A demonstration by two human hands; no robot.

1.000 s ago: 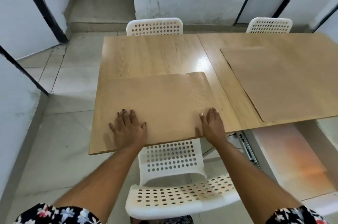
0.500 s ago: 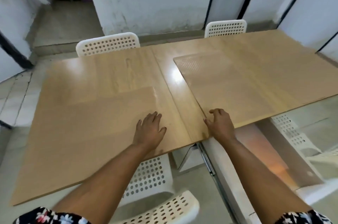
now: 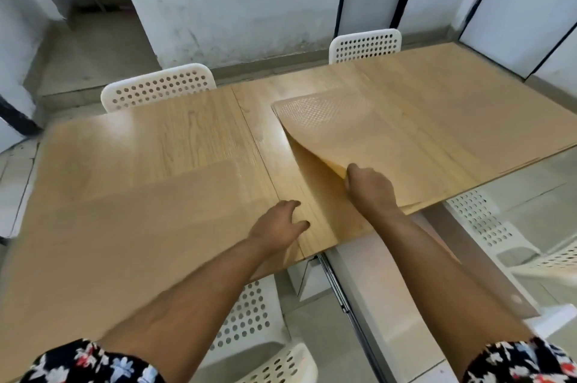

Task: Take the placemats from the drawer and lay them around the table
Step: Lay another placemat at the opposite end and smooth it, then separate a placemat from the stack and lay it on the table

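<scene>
The left hand rests on the wooden table, fingers loosely spread beside a flat tan placemat. The right hand pinches the near-left corner of another textured tan placemat, peeling it upward. No writing is legible.

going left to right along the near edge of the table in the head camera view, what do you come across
Flat placemat → left hand resting on the table → right hand gripping the lifted corner of the top placemat → open drawer below.
</scene>
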